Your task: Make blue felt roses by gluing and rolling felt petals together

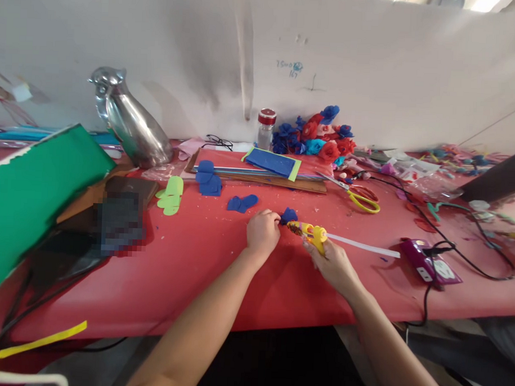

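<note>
Far left: green sheet tilted over the table edge, red cloth beneath. Steel jug behind it, leaning against the wall. Green petals stacked near it; blue petals and a second blue pair lie loose on the cloth.

Centre: left hand, fingers pinched shut on a small blue flower. Flower is dark blue, crumpled, layered foam, held just above the cloth at mid-table. Glue gun nozzle touches the flower's right side. Gun is yellow with an orange tip; a white glue stick juts out the back toward the right.

Right hand wrapped closed around the gun's handle.

Behind: jar with red lid, a heap of finished flowers in red and blue. Scissors with yellow handles. Purple power strip, cords trailing right.
</note>
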`<state>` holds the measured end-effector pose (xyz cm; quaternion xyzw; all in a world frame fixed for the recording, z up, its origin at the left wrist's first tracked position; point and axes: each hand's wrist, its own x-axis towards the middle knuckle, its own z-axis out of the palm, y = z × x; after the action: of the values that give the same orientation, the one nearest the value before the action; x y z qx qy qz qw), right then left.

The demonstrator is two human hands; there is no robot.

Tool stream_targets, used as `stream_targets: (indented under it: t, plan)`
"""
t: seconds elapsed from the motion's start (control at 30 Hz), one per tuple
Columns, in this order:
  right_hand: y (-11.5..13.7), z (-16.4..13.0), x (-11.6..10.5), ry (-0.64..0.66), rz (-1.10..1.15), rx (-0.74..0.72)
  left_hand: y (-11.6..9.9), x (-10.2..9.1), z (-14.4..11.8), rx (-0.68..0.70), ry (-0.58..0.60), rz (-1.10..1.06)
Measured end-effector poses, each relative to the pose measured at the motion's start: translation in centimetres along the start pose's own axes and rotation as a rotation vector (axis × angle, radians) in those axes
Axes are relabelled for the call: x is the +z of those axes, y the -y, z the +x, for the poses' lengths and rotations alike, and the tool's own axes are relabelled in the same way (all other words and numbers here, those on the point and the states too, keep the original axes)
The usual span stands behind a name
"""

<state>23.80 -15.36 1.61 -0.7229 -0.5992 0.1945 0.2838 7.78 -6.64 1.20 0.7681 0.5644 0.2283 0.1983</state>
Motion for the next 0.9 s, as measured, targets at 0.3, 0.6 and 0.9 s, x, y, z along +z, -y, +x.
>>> stream_targets:
  t: [0.3, 0.6, 0.9]
  plan:
    - [0.3, -1.1, -1.1, 0.004, 0.016, 0.034, 0.0, -0.1, 0.0, -0.028, 0.009, 0.027]
    - [0.7, 0.4, -0.2, 0.029, -0.006, 0.028, 0.1, -0.1, 0.1, -0.02, 0.007, 0.007]
    - [0.3, -1.0, -1.3, 0.053, -0.017, 0.071, 0.0, -0.1, 0.1, -0.033, 0.017, 0.005]
